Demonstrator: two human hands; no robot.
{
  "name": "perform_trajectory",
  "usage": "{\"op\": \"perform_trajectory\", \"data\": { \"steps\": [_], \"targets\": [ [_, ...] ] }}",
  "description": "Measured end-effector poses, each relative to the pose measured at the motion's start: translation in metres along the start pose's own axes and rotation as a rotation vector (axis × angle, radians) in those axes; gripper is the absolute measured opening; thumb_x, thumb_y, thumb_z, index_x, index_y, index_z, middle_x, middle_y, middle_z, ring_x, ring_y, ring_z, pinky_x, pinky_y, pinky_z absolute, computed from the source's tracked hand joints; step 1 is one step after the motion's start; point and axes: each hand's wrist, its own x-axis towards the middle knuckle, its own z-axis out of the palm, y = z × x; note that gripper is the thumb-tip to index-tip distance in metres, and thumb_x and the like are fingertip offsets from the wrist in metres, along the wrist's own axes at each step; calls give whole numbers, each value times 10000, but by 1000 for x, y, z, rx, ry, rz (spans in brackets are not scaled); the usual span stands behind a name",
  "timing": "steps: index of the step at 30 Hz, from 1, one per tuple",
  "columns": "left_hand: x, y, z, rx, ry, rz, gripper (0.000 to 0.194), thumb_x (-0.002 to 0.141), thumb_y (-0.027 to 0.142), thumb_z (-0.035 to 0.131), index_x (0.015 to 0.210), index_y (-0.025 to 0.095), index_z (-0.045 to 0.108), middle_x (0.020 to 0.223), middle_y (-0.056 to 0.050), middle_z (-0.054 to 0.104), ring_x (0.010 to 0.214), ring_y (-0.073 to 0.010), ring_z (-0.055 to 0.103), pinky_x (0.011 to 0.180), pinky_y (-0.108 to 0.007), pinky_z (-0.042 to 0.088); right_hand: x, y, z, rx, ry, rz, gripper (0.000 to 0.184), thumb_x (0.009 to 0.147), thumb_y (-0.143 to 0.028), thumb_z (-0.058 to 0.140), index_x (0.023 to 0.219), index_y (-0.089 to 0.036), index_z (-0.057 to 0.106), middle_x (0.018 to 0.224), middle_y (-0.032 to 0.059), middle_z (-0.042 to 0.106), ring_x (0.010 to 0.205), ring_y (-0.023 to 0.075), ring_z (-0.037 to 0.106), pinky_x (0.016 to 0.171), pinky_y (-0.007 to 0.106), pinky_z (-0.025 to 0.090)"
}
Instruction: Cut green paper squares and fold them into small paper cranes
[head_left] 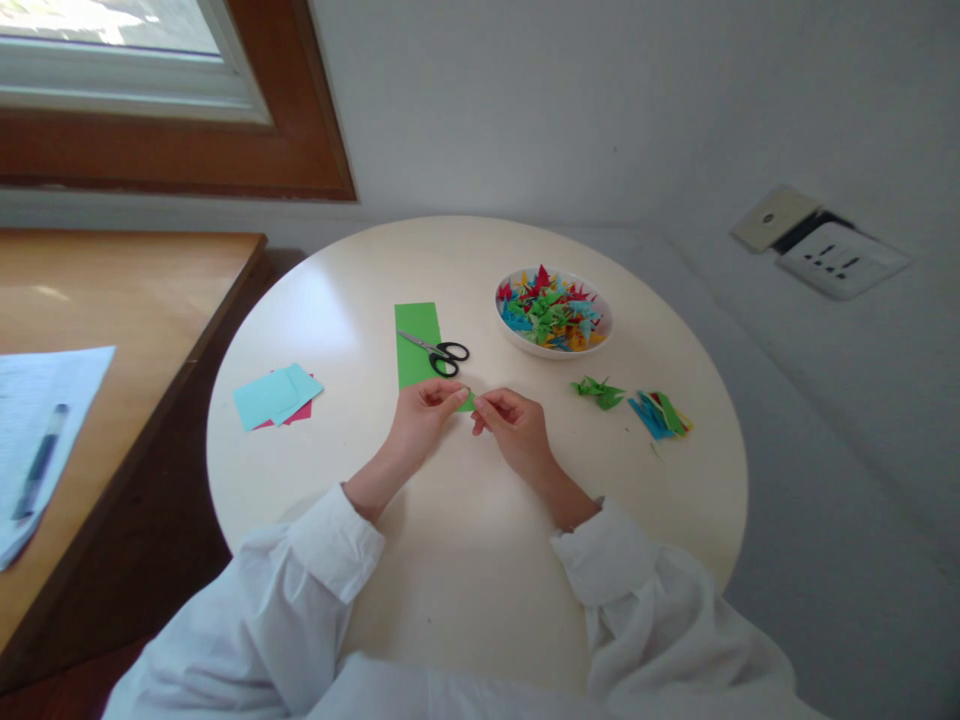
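My left hand (pixel 426 412) and my right hand (pixel 511 420) meet above the middle of the round white table (pixel 465 540), fingers pinched together on a small green paper piece (pixel 466 402). Just beyond them lies a green paper strip (pixel 416 340) with black-handled scissors (pixel 439 351) resting across it. A white bowl (pixel 553 312) full of several coloured folded paper pieces stands to the far right of the strip.
Light blue and red paper squares (pixel 277 396) lie at the table's left. A green folded piece (pixel 598 390) and coloured scraps (pixel 660 414) lie at the right. A wooden desk (pixel 112 300) with paper and a pen (pixel 37 462) stands left; wall sockets (pixel 832 255) at right.
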Motion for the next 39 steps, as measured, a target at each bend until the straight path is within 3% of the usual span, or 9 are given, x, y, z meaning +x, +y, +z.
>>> {"op": "perform_trajectory", "data": {
  "steps": [15,24,29,32,39],
  "targets": [
    [-1,3,0,68,-6,80,158,628,280,694,612,134,636,611,-12,621,593,-122,551,605,-263,431,-1,0,0,1,13,1,184,692,-338,633,633,-169,590,472,-29,567,433,96,505,451,222,385],
    [-3,6,2,31,-56,76,173,646,287,686,600,131,629,559,-6,604,529,-117,538,555,-266,428,-1,-1,1,-30,-69,15,263,694,-438,625,657,-178,602,503,-25,579,455,113,539,467,241,423],
    [-1,1,0,79,-82,58,176,658,294,674,622,125,641,604,-22,624,573,-125,551,590,-269,436,-1,-1,1,-45,-53,11,303,698,-470,616,623,-178,586,494,-21,573,439,104,514,445,231,395],
    [0,1,0,86,-133,45,189,672,295,656,597,124,628,572,-15,602,563,-124,542,580,-266,429,-1,0,0,-47,-49,5,298,701,-464,615,632,-175,590,491,-21,571,437,101,505,442,228,385],
    [-3,8,4,48,-130,48,189,653,279,661,548,137,595,498,9,565,480,-108,510,510,-247,391,-1,-2,0,-21,-88,20,237,672,-407,651,668,-175,605,506,-25,579,464,110,531,467,233,410]
  ]
}}
